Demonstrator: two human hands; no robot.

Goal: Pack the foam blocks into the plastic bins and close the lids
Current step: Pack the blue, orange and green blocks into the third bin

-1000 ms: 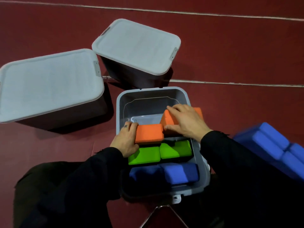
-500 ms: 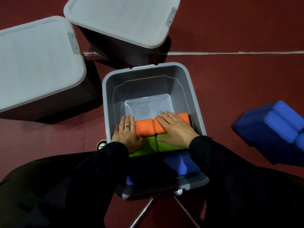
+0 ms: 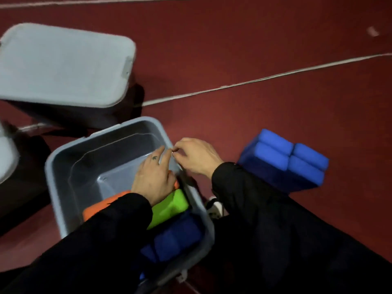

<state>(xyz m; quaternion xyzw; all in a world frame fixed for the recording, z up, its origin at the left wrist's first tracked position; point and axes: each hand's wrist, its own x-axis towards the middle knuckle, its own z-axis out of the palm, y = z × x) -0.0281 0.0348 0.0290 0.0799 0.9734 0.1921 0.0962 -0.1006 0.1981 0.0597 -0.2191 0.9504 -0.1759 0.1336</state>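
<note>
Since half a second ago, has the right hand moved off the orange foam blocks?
Yes. The right hand has lifted off the orange foam blocks and now hovers over the open grey plastic bin's right rim.

No readable text, label or number anywhere (frame is blurred).

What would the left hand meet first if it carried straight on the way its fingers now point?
Probably the right hand: the left hand, over the open bin, points at its curled fingers, which look almost touching, though depth is unclear.

blocks [image 3: 169,205] in bin [image 3: 63,209], stack [image 3: 284,164] right
</note>
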